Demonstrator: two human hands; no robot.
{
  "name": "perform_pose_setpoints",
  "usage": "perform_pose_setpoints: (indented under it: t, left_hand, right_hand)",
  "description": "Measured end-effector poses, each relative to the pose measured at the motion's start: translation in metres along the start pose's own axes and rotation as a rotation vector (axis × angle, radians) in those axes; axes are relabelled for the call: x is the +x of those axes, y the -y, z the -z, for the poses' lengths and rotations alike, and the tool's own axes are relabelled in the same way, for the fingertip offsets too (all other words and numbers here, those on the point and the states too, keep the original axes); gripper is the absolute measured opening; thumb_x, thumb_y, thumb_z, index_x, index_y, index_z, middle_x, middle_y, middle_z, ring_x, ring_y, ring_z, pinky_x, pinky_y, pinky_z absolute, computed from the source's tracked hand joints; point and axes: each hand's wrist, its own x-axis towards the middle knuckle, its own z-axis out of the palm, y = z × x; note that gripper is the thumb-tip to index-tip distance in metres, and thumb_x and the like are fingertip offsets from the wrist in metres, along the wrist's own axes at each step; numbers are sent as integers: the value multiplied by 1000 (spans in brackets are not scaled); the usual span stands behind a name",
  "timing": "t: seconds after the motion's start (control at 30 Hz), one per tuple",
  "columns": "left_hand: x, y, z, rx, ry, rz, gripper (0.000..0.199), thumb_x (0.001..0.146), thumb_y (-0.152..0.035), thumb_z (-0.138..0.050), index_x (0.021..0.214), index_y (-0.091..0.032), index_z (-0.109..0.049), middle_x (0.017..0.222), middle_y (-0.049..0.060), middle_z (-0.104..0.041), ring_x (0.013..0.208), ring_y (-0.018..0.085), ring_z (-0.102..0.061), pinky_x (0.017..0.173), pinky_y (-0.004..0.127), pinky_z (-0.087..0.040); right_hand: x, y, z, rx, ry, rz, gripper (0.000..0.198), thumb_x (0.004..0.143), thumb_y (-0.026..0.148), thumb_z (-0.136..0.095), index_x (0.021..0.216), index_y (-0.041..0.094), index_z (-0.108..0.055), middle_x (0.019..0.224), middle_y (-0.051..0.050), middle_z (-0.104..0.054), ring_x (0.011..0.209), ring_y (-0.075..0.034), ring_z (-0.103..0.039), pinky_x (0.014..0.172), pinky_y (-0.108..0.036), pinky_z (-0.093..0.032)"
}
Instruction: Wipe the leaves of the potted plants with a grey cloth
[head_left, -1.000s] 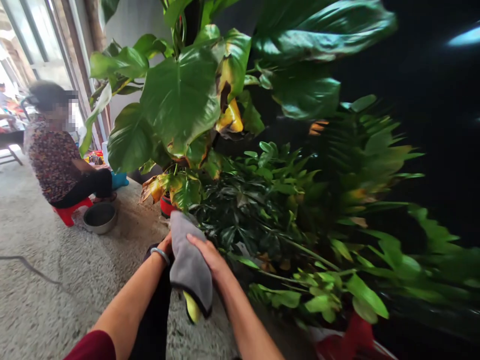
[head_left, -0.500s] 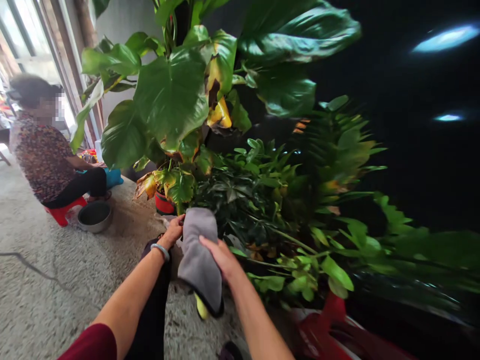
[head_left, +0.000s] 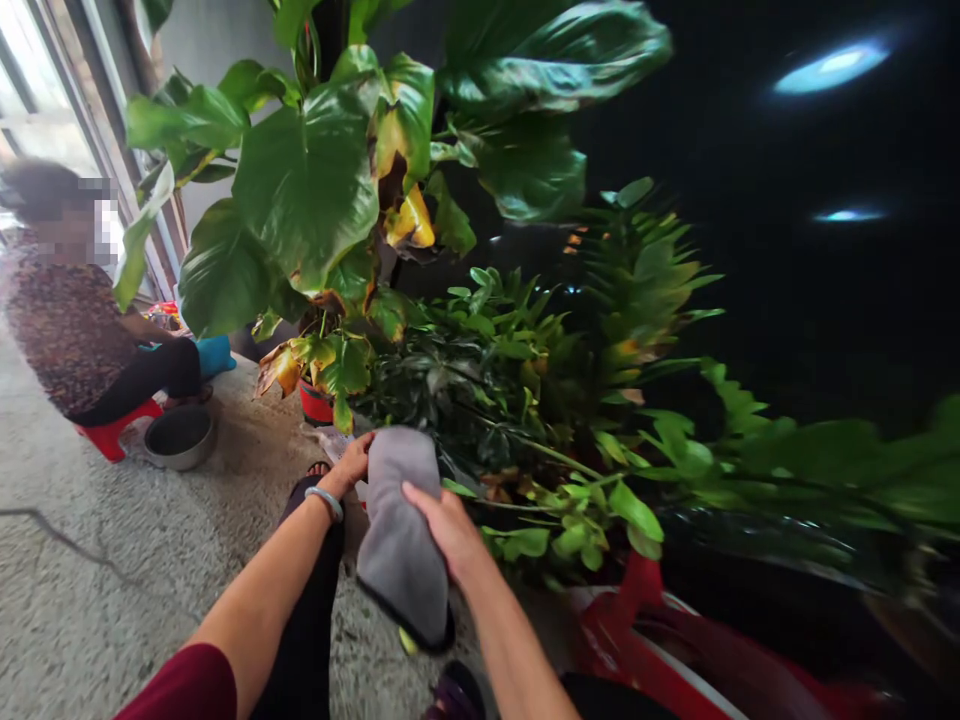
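A grey cloth with a dark edge hangs between my two hands, its lower end drooping over the floor. My left hand, with a pale bangle at the wrist, grips its upper left edge; the fingertips are partly behind the fabric. On the other side my right hand holds the cloth with the thumb on top and the fingers hidden beneath. A bit of yellow-green peeks out under the bottom edge. Just past the cloth, dark green leafy plants crowd close to both hands.
A tall broad-leaved plant in a red pot stands ahead. To the left, a person sits on a red stool beside a grey basin. A red-and-white object lies at lower right, before a dark glossy surface.
The view has shifted right, so plants and the seated person sit further left. Both hands keep hold of the cloth, and less of the yellow-green bit shows beneath it.
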Motion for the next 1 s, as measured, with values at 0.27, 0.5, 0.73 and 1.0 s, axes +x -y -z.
perform_pose_setpoints:
  t: [0.27, 0.5, 0.73, 1.0]
  left_hand:
    - [5, 10, -15, 20, 101, 94, 46, 67, -24, -74, 112, -14, -69, 90, 4, -69, 75, 16, -62, 66, 26, -52]
    - [9, 16, -30, -1, -67, 147, 22, 74, -30, -72, 89, -15, -67, 74, 4, -65, 68, 17, -62, 62, 27, -51]
    - [8, 10, -23, -24, -75, 175, 17, 74, -27, -73, 83, -14, -67, 82, 7, -69, 69, 17, -64, 64, 29, -51]
    - [6, 13, -17, 80, -95, 125, 11, 76, -26, -70, 78, -15, -70, 70, 4, -67, 74, 19, -63, 69, 28, -50]
  right_hand:
    - [-25, 41, 78, 138, -581, 180, 48, 52, 51, -81, 89, 21, -74, 90, -8, -79, 96, -34, -73, 91, -44, -56]
    - [-12, 0, 34, 342, -211, -133, 26, 55, 46, -78, 66, 27, -65, 64, -9, -73, 86, -37, -75, 75, -47, -60]
    - [-39, 18, 51, 214, -544, 172, 43, 60, 49, -80, 91, 21, -70, 98, -10, -79, 105, -33, -71, 91, -42, -56]
    - [-4, -9, 5, 383, -223, -69, 30, 55, 39, -79, 75, 18, -72, 70, -8, -76, 87, -33, -74, 76, -42, -60]
